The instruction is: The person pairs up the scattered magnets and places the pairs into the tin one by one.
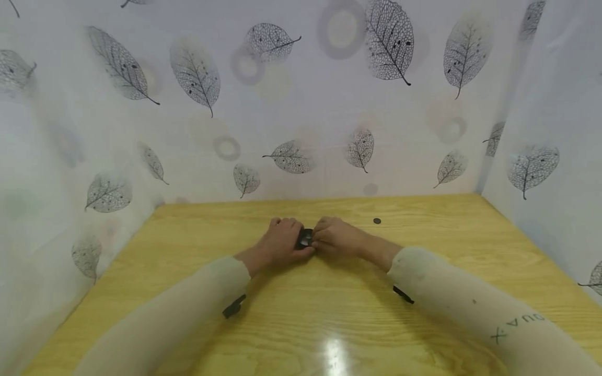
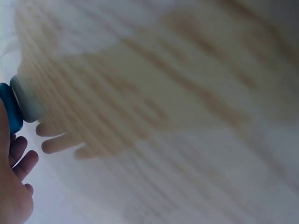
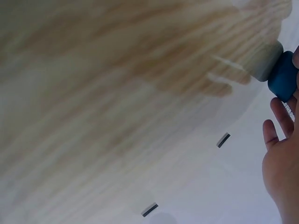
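Observation:
A small dark case (image 1: 305,238) with a shiny pale patch on its face stands at the table's middle, between both hands. In the left wrist view it shows as a rounded blue block (image 2: 13,108), mirrored in the glossy tabletop. My left hand (image 1: 282,241) grips its left side, thumb along the near edge. From the right, my right hand (image 1: 339,237) pinches it with curled fingers and thumb. The right wrist view shows the blue block (image 3: 283,77) beside the fingers, with a silvery textured bit (image 3: 288,109) below it. The case's right part is hidden by the right hand.
A small dark disc (image 1: 377,221) lies on the wood-grain table (image 1: 301,324), beyond the right hand. A leaf-patterned white curtain (image 1: 324,104) rises at the back and both sides. Black mounts (image 1: 234,306) show under the forearms.

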`<state>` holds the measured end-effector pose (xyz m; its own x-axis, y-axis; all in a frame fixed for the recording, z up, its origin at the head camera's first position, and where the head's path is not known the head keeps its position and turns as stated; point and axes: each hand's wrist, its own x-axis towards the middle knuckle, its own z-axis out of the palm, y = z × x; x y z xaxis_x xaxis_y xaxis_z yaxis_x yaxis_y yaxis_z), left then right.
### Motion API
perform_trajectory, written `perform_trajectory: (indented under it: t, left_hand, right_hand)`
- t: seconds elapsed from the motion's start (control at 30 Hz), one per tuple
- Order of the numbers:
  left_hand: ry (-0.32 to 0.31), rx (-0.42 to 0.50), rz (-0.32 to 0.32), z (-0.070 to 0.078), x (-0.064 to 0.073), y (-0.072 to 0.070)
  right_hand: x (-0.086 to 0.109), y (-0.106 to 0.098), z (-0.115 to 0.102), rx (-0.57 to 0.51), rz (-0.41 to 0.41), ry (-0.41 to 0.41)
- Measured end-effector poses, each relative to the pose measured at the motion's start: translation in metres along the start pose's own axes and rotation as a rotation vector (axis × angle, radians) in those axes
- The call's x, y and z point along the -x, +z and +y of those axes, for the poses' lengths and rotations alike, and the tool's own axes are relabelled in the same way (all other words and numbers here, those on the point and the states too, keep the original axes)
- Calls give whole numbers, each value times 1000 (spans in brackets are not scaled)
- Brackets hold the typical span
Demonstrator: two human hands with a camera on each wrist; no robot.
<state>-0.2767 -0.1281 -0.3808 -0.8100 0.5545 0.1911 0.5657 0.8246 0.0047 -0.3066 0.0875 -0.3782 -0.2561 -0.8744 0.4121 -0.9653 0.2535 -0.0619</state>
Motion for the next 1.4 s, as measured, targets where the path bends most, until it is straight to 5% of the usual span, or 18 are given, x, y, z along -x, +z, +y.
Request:
perform_trajectory:
  t: [0.4, 0.5, 0.63, 0.77, 0.97, 1.4]
  left_hand:
    - [2, -24, -1, 0, -3, 7]
    - [-5, -25, 4, 0, -2, 8]
    - [-19, -46, 11, 1, -1, 10]
    - [-46, -67, 21, 3, -1, 9]
    - [-49, -17, 24, 7, -4, 6]
    - [-24, -35, 38, 24, -24, 3]
  right_hand:
    - [7, -10, -8, -23, -140, 203]
    - [10, -8, -6, -4, -80, 170]
    - [18, -7, 2, 90, 103, 120]
    - [32, -9, 12, 193, 200, 152]
    - [53, -18, 23, 277, 101, 275]
    - [84, -38, 32, 264, -38, 524]
